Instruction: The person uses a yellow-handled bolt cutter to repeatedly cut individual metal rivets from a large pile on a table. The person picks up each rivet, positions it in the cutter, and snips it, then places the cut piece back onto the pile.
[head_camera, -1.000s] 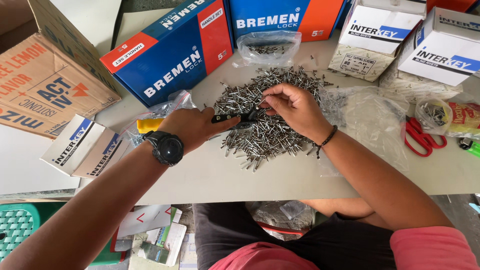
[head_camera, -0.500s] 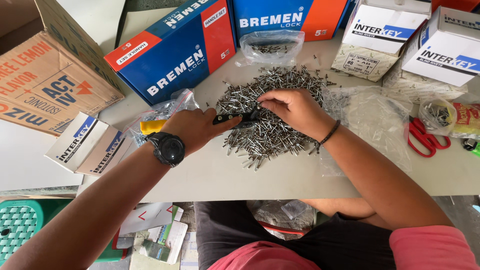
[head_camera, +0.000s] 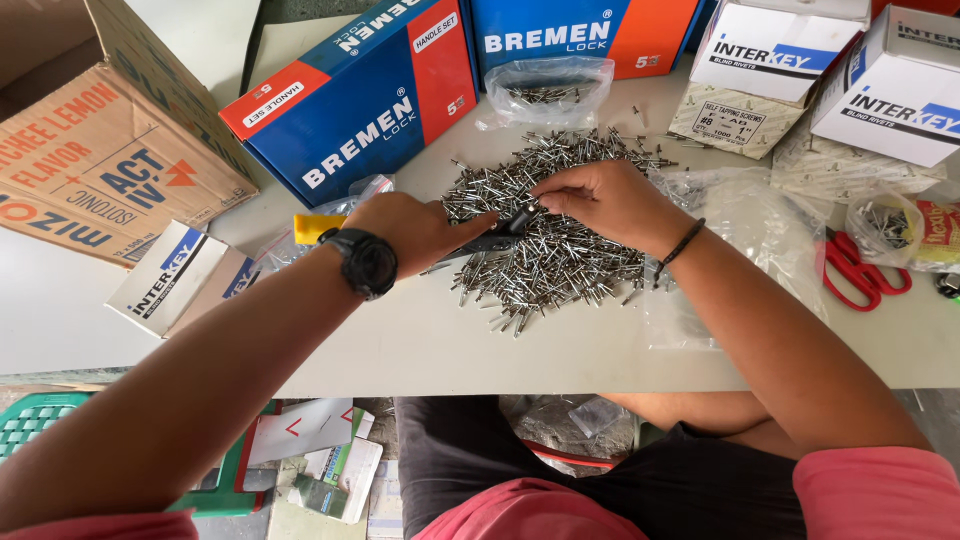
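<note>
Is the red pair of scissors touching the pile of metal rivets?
Apart. The head view shows the red scissors lying right of the rivet pile, with clear plastic between them.

blue-and-orange boxes (head_camera: 370, 105), white cartons (head_camera: 770, 60), red scissors (head_camera: 860, 270), a brown cardboard box (head_camera: 100, 160) on the table (head_camera: 420, 340)

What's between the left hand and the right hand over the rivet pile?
In the head view, a dark tool spans the gap from the left hand to the right hand, with the rivet pile beneath it.
</note>
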